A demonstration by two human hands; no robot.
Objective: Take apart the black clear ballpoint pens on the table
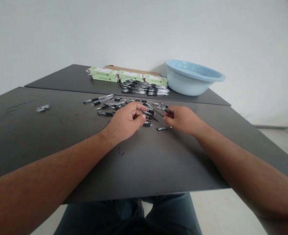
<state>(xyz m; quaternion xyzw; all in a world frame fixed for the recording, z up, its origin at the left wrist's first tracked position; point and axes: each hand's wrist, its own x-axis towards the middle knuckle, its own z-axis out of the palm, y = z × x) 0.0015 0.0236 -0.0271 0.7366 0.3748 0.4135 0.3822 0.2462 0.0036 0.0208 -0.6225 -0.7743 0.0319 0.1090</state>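
Observation:
Over the near side of a loose heap of black-and-clear pens and pen parts [107,105] is my left hand [126,121]. Its fingers are bent, with a gap between thumb and forefinger, and a dark pen piece [153,117] lies at the fingertips. My right hand [183,120] is closed at the heap's right side, pinching a pen [168,111] by its black grip; the palm hides its rear end. Below and between the hands lie a short black piece [147,124] and a clear-and-black pen cap [162,129].
Behind the heap, stacked pens [144,87] lie before several green-and-white boxes [104,78]. A light blue basin [190,83] stands at the back right, near the wall. Small clear pieces [43,108] lie left on the dark table [139,169], whose near edge is above my legs.

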